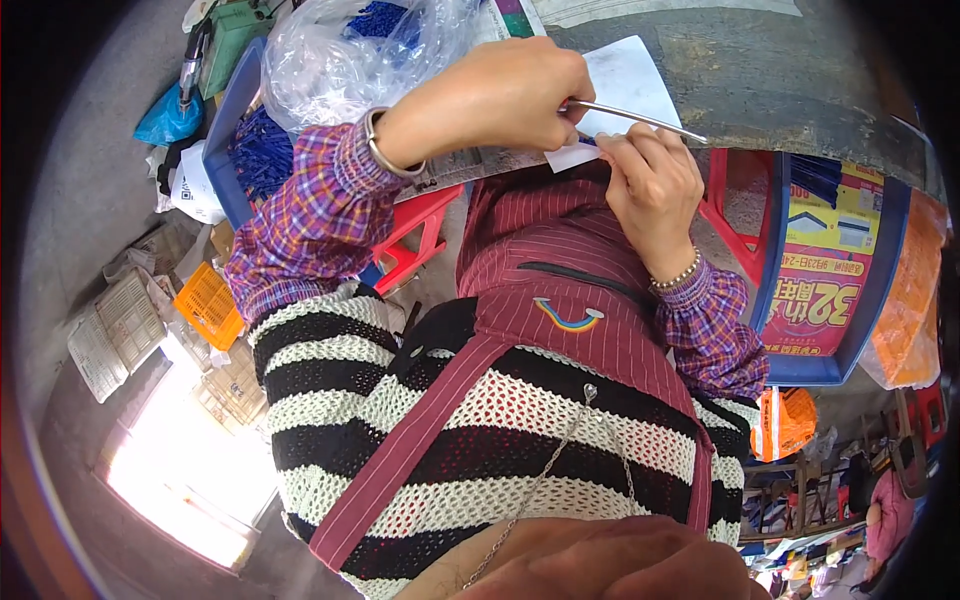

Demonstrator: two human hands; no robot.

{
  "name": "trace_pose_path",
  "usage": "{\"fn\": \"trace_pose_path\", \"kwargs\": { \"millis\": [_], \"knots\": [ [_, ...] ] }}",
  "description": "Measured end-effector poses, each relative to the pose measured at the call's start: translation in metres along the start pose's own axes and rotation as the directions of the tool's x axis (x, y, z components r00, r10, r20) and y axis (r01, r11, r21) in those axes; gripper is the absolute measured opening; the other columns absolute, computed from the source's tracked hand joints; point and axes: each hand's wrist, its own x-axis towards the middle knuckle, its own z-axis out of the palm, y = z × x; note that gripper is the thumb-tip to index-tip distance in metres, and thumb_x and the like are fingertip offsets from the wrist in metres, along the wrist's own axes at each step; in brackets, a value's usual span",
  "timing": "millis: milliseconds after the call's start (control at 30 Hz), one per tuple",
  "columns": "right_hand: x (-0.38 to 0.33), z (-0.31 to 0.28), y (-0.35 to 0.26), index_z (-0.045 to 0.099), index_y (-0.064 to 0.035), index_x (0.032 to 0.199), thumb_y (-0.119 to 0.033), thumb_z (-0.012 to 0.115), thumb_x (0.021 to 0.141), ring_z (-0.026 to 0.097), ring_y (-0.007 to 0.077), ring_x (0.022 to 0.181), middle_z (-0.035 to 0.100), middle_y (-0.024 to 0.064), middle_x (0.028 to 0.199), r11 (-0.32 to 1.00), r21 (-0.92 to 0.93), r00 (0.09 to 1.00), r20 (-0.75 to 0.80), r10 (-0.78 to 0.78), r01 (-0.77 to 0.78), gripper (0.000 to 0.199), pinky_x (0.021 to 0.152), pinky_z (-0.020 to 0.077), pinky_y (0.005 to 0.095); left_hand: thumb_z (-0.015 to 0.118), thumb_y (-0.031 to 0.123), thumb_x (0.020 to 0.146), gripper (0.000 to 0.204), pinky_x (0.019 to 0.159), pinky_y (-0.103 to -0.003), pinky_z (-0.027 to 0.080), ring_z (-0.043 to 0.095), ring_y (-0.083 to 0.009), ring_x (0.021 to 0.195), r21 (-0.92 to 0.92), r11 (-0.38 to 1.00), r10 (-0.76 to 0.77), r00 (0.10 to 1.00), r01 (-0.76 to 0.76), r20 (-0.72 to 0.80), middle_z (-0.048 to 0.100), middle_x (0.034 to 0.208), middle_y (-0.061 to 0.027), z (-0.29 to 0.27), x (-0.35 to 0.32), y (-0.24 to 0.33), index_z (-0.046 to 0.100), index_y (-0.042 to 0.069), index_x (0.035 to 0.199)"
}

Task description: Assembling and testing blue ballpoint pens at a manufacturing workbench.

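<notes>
Over the white paper sheet [628, 75], the left hand [500, 95] is pinching the near end of a thin metal rod [640, 118] running rightward, while the right hand [655, 185] is pinching something small and blue just beneath it.

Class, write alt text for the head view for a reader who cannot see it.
Both hands work over a white sheet on a grey table: the left hand grips a thin metal rod, the right hand pinches something small and blue beside it.
</notes>
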Motion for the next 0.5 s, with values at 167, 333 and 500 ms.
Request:
{"fn": "trace_pose_path", "kwargs": {
  "millis": [167, 333, 500],
  "knots": [
    [0.0, -0.003, -0.002, 0.064, -0.0095, 0.079, -0.002, 0.06, 0.062, 0.056, 0.0214, 0.074, 0.059, 0.0021, 0.08, 1.0, -0.003, 0.999, 0.045, 0.021, -0.021, 0.019, 0.064, 0.0436, 0.0325, 0.063, 0.013, 0.061, 0.016, 0.056, -0.04, 0.048, 0.062, -0.0338, 0.065, 0.019, 0.999, -0.051, 0.993, 0.049, 0.106, 0.062, 0.066, -0.0166, -0.007, 0.015, 0.005, 0.065, 0.003, 0.073],
    [-0.001, 0.0, 0.0, 0.064, -0.0095, 0.079, -0.002, 0.06, 0.061, 0.055, 0.0216, 0.073, 0.059, 0.002, 0.079, 1.0, 0.013, 1.0, -0.001, 0.021, -0.021, 0.02, 0.063, 0.0434, 0.0327, 0.063, 0.012, 0.06, 0.018, 0.057, -0.039, 0.049, 0.063, -0.0338, 0.066, 0.054, 0.998, -0.027, 0.997, 0.023, 0.074, 0.062, 0.066, -0.0171, -0.009, 0.015, 0.008, 0.066, 0.002, 0.074],
    [-0.002, 0.0, 0.0, 0.065, -0.0094, 0.08, -0.002, 0.06, 0.061, 0.056, 0.0212, 0.074, 0.059, 0.0021, 0.08, 1.0, 0.025, 1.0, 0.012, 0.013, -0.014, 0.021, 0.065, 0.044, 0.0328, 0.062, 0.012, 0.061, 0.017, 0.059, -0.039, 0.049, 0.063, -0.0342, 0.067, 0.035, 0.998, -0.052, 0.993, 0.049, 0.102, 0.063, 0.067, -0.0175, -0.01, 0.008, 0.009, 0.066, 0.002, 0.074]
  ]
}}
